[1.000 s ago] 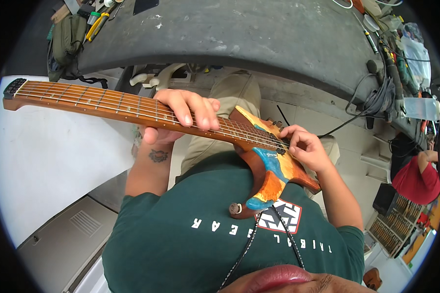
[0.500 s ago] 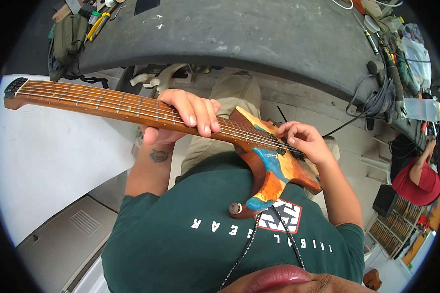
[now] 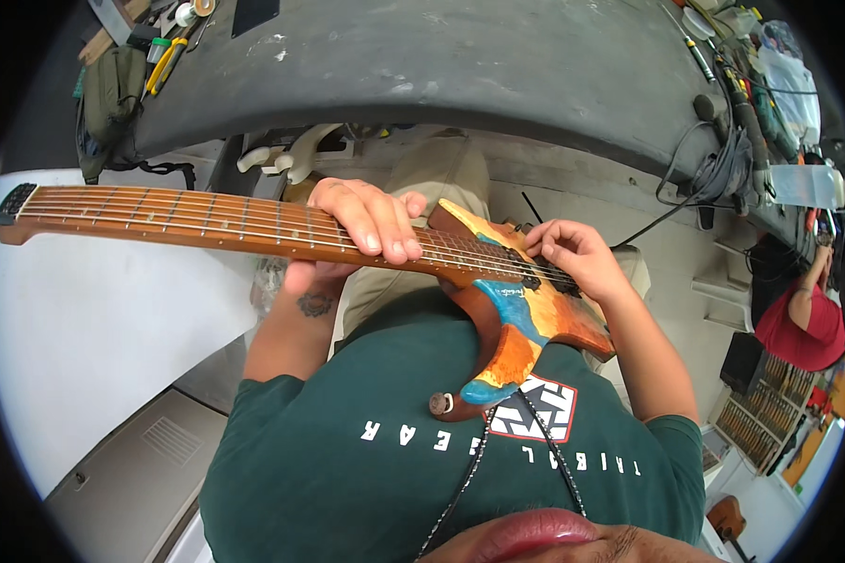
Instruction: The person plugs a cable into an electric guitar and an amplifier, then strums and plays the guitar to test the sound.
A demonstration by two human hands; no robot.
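Note:
A headless electric guitar (image 3: pixel 521 324) with a brown wooden body and blue and yellow patches lies across my lap and belly. Its long fretted neck (image 3: pixel 174 218) points left. Around the neck, near its middle, my left hand (image 3: pixel 371 220) is closed, with fingers laid over the strings and the thumb on the near side, below the neck. Over the body, my right hand (image 3: pixel 577 258) rests at the strings beside the dark pickups, fingers curled and thumb brought to the index finger. Whether a small pick is pinched there cannot be made out.
A dark grey workbench (image 3: pixel 376 70) spans the far side, with a green pouch (image 3: pixel 115 89) and yellow-handled tool (image 3: pixel 164 68) at its left. Cables (image 3: pixel 723 178) and a clear bottle (image 3: pixel 807 187) crowd its right end. Another person in red (image 3: pixel 803 328) works at far right.
The neck's left end sits lower in the view, so the guitar looks more level. The bench and surroundings have shifted slightly left and up. Both hands stay on the guitar.

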